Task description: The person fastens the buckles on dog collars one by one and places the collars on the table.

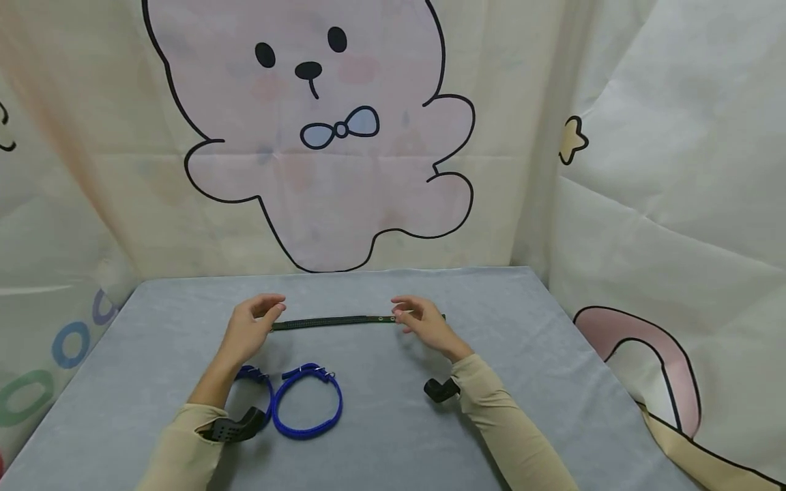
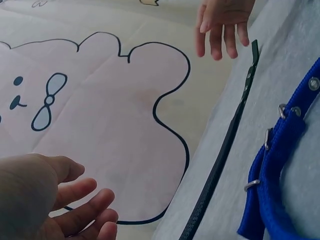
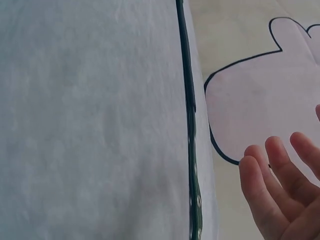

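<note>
A dark green strap with metal eyelets [image 1: 334, 322] lies stretched out across the table, its ends near both hands. Above its left end hovers my left hand [image 1: 247, 329], fingers loosely bent and holding nothing. My right hand [image 1: 426, 325] is over the eyelet end, also holding nothing, with the fingers spread in the right wrist view [image 3: 285, 185]. Closer to me lies a buckled blue collar [image 1: 307, 435], formed into a ring. Beside it, a second blue collar [image 1: 268, 392] is partly hidden by my left forearm.
A grey-blue cloth covers the table [image 1: 381, 436]. Behind it hangs a curtain with a pink bear print [image 1: 344, 184]. More printed fabric [image 1: 669, 225] hangs at the right side. A black wrist camera [image 1: 236, 426] is on the left wrist, another [image 1: 441, 390] on the right.
</note>
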Tool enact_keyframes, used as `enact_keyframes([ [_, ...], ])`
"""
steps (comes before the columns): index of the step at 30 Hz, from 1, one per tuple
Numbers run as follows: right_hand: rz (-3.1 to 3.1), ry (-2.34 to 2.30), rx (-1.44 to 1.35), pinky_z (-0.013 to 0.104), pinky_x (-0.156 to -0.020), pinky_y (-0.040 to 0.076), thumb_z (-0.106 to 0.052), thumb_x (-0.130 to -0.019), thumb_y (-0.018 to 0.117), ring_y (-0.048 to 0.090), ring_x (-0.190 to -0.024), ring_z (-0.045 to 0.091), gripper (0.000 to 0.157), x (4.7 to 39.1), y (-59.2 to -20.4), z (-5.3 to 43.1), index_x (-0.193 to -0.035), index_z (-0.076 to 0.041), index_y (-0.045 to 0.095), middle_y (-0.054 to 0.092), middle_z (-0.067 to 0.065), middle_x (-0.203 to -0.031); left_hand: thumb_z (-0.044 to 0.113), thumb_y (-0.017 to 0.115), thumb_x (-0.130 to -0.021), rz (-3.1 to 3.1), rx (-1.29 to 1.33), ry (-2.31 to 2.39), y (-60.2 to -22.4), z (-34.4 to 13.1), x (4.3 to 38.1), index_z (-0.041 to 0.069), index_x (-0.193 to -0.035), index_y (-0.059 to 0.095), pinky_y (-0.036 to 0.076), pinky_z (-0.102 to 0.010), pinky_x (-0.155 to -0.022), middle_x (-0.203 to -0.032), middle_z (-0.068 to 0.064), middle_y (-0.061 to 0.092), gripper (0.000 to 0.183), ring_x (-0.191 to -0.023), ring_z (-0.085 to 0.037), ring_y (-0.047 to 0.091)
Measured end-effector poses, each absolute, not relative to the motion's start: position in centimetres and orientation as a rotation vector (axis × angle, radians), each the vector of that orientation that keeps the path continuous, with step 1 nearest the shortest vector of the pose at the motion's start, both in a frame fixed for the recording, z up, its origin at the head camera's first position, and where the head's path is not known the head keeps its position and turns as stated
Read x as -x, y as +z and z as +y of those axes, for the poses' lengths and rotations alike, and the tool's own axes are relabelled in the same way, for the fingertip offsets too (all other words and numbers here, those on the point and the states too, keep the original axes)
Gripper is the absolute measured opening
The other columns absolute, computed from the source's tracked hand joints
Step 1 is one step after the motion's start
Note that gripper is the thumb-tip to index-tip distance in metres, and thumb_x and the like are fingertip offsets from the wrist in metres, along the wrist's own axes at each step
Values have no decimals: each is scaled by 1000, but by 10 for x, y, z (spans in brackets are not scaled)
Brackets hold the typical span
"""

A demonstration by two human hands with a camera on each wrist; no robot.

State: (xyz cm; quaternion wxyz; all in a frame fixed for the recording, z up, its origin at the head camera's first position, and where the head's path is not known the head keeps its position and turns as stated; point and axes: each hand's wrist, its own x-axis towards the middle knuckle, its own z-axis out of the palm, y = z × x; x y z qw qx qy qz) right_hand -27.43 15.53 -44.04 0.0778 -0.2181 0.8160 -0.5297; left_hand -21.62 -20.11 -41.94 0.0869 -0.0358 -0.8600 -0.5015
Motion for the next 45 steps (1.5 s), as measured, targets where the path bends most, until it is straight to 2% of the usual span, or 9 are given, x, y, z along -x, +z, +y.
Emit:
enact_keyframes([
  [4,2485,-1582,665,55,-90,57,-19,-106,55,62,-117,49,40,277,-440,161,-142,-2,54,57,33,-136,28,53,-106,-2566,69,-1440,-421,-211,217,2,-133,63,47,-24,-81,-130,-23,66,38,-119,-34,59],
  [7,2536,-1555,661,56,-90,56,-19,-106,54,61,-118,49,40,278,-439,171,-142,-1,53,56,33,-135,28,51,-107,-2602,50,-1417,-422,-217,216,2,-135,61,48,-31,-85,-132,-24,64,40,-121,-36,58],
  [12,2659,-1497,583,51,-90,57,-20,-106,55,62,-117,43,39,279,-435,188,-141,-3,55,59,29,-134,29,47,-108,-2653,31,-1405,-421,-223,216,1,-139,57,48,-45,-92,-137,-27,60,43,-127,-40,54],
  [16,2748,-1447,528,49,-91,55,-20,-105,56,63,-117,40,38,279,-433,198,-139,-4,57,63,26,-130,31,46,-108,-2642,-25,-1379,-420,-224,216,3,-139,57,47,-48,-93,-138,-25,58,43,-126,-39,54],
  [22,2789,-1405,476,54,-98,51,-19,-105,56,62,-119,42,39,281,-433,207,-140,-2,56,63,25,-130,29,47,-108,-2655,-124,-1313,-422,-226,214,2,-138,57,45,-54,-97,-137,-25,58,42,-125,-39,54],
  [30,2810,-1296,382,55,-99,49,-21,-105,55,55,-125,43,44,289,-432,212,-143,0,53,56,28,-140,40,47,-106,-2970,-161,-1074,-424,-231,217,1,-151,41,42,-65,-101,-149,-33,45,60,-134,-51,46],
  [36,2802,-1192,307,52,-97,50,-23,-104,55,56,-125,43,46,293,-436,210,-142,1,53,55,29,-141,42,48,-106,-3081,-125,-1038,-431,-238,218,-1,-156,29,40,-67,-103,-150,-38,40,69,-135,-55,43],
  [41,2786,-1130,222,55,-102,48,-30,-105,54,52,-131,46,50,294,-441,214,-145,0,50,51,30,-145,44,48,-105,-3129,-101,-1054,-434,-239,220,-2,-158,19,38,-68,-105,-149,-40,39,76,-135,-57,41],
  [45,2748,-1096,138,52,-97,51,-31,-104,57,59,-124,42,51,294,-443,218,-145,-1,50,54,29,-141,43,48,-106,-3149,-100,-1050,-434,-238,221,-3,-158,19,39,-67,-104,-148,-41,40,76,-134,-56,43],
])
